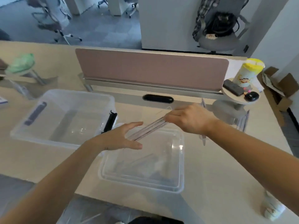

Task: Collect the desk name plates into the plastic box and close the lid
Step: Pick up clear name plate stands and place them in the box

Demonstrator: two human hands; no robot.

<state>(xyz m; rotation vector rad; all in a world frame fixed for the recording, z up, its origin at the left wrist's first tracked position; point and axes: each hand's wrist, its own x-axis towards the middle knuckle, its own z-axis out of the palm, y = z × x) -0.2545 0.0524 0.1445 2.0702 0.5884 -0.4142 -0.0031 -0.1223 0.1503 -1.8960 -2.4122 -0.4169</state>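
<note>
Your right hand (191, 120) pinches a plate (150, 129) over the box (181, 159), left hand (119, 138) open beside it; some plates lie inside, lid (29, 126) still off.

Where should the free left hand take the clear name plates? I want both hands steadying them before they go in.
Take the name plates at their near-left end, coming from the left. The right hand pinches the far end, and the bundle slants down toward the open left hand above the box.
</note>
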